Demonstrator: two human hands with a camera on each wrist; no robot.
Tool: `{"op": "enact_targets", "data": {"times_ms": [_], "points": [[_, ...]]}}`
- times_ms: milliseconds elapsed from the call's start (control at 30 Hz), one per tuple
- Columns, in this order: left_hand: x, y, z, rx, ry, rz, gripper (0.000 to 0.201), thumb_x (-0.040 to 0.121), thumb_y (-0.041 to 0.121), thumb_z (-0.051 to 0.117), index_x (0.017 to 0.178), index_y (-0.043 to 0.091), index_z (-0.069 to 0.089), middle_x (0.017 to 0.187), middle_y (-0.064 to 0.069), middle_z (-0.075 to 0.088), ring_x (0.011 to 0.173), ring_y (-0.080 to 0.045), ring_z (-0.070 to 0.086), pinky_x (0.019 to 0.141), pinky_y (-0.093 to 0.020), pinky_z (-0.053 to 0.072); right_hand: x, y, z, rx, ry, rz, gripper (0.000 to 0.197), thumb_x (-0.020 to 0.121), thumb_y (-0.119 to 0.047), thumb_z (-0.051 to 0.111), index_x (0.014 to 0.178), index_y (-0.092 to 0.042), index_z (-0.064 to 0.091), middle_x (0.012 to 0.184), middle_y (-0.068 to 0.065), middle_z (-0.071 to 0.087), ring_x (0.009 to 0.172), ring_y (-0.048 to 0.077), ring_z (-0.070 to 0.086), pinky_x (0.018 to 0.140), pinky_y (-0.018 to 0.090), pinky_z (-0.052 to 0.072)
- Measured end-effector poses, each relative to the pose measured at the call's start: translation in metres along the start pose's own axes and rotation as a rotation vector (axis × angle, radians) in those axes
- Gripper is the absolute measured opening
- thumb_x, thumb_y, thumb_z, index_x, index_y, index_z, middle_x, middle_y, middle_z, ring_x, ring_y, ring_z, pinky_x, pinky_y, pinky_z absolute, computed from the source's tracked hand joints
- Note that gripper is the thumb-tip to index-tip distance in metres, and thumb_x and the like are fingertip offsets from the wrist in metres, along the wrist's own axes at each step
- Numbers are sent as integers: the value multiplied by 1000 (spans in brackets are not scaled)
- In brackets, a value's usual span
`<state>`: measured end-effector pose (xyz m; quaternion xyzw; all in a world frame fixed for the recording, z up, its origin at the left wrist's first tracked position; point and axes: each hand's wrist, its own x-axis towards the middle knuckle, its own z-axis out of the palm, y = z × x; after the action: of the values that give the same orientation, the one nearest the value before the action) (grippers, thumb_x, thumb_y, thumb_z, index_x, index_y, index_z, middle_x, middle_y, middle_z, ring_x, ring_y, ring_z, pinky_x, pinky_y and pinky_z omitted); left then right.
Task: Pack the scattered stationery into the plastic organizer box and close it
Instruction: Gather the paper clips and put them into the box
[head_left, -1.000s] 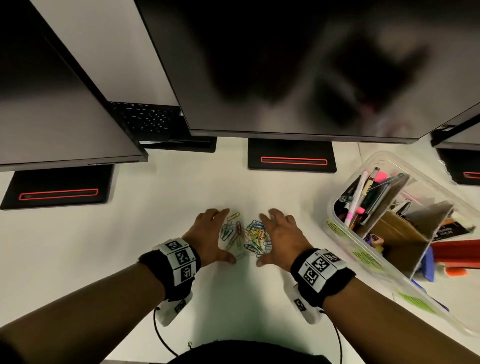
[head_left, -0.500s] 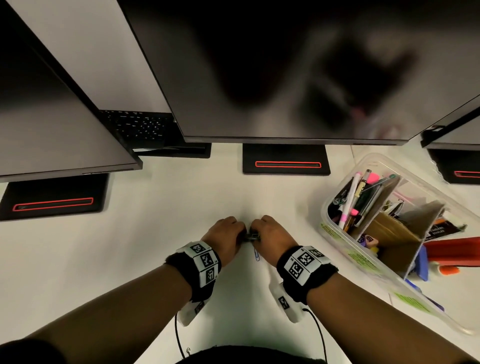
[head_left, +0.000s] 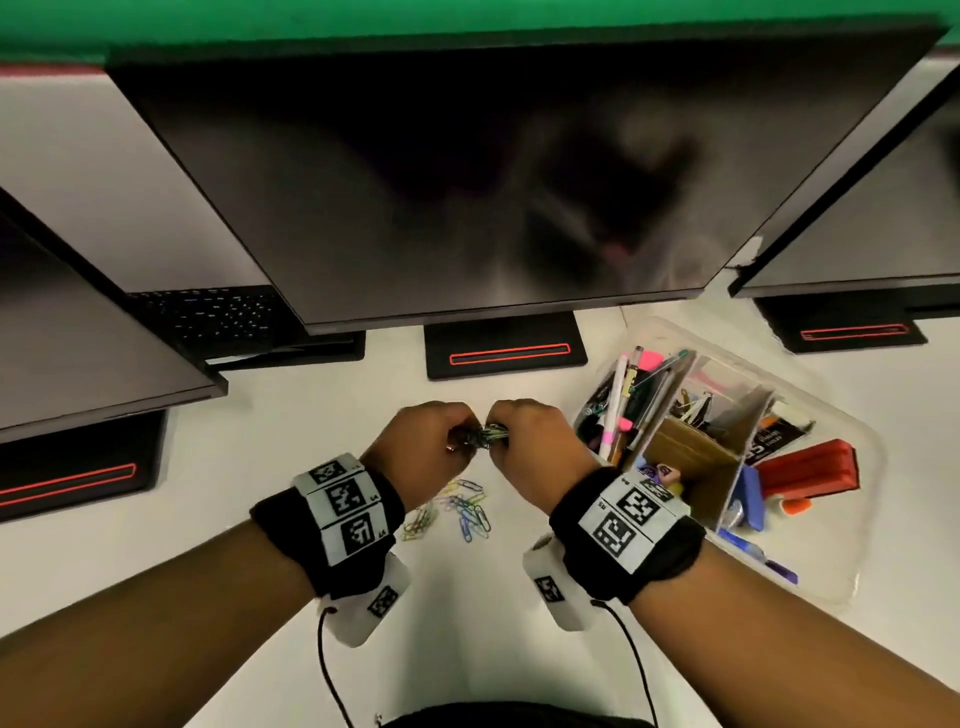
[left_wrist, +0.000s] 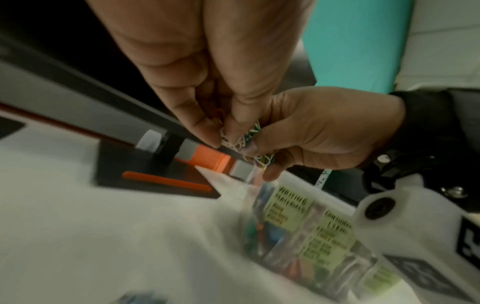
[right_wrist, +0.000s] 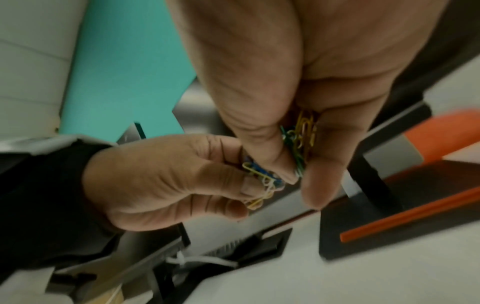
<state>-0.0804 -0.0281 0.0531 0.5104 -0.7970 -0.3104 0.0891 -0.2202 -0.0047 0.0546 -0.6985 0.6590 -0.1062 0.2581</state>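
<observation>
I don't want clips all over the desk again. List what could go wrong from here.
1. Both the left hand and the right hand pinch one tangled clump of paper clips; clips may slip out on the way to the organizer box.
2. Loose paper clips on the desk could be forgotten.
3. The box's compartments look crowded; dropped clips may scatter.

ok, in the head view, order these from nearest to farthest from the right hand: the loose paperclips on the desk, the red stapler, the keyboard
From the right hand:
1. Loose paperclips, on the desk just below and left of it, under the wrists.
2. Red stapler, off to its right in the far end of the organizer box.
3. Keyboard, far to the upper left, behind the monitors.
</observation>
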Motion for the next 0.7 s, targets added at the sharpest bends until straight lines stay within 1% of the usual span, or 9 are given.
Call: {"op": "enact_targets", "data": {"times_ms": [133,167,300,367,433,500,567,633,700], "points": [[17,49,-12,33,50,111,15,86,15,61,99,16,67,89,2,65,76,-10,50,61,-16,31,-16,13,-51,6,94,66,18,85,-5,51,96,-8,64,95,13,67,91,28,60,69,23,34],[24,64,-10,25,48,129,14,85,16,61,99,16,67,88,3,64,75,-10,49,61,-16,31,-21,21,-64,15,117,91,17,85,-5,52,95,-8,65,93,13,67,89,28,60,68,22,33],[56,113,10,-2,6,168,17,83,16,63,99,16,67,94,-3,68,87,-19,61,73,-23,43,-36,62,-100,22,161,216,16,85,-5,55,96,-9,66,92,12,67,80,24,55,68,21,33],[72,136,27,-19,-26,174,16,83,14,62,98,14,67,95,-6,69,90,-23,62,74,-24,46,-41,88,-111,38,181,292,17,84,-5,56,96,-10,67,95,12,68,81,24,55,70,22,36],[86,154,42,-4,-49,173,19,82,13,61,101,13,66,99,-8,70,94,-25,63,80,-29,50,-42,111,-116,67,201,369,20,83,-6,59,99,-13,68,99,12,69,86,26,58,75,24,42],[98,167,56,19,-70,166,22,83,12,60,104,12,66,104,-10,69,99,-27,62,83,-29,49,-40,130,-119,76,196,438,23,83,-7,60,105,-13,67,104,13,69,95,28,62,81,27,45],[108,175,67,53,-95,155,23,84,11,61,107,11,65,108,-10,67,102,-27,60,81,-26,45,-36,143,-119,81,177,479,23,84,-7,60,105,-9,67,107,14,68,101,30,61,80,26,43],[115,178,73,80,-114,136,23,84,10,60,106,10,65,109,-11,67,104,-28,59,79,-26,42,-33,149,-118,88,157,503,20,84,-8,60,103,-6,67,108,16,67,102,31,61,81,27,44],[120,179,77,84,-146,121,25,84,7,58,109,9,64,109,-12,67,105,-30,59,84,-28,44,-30,152,-117,88,147,531,21,85,-10,60,105,-5,66,108,17,67,102,30,61,83,30,47]]}}
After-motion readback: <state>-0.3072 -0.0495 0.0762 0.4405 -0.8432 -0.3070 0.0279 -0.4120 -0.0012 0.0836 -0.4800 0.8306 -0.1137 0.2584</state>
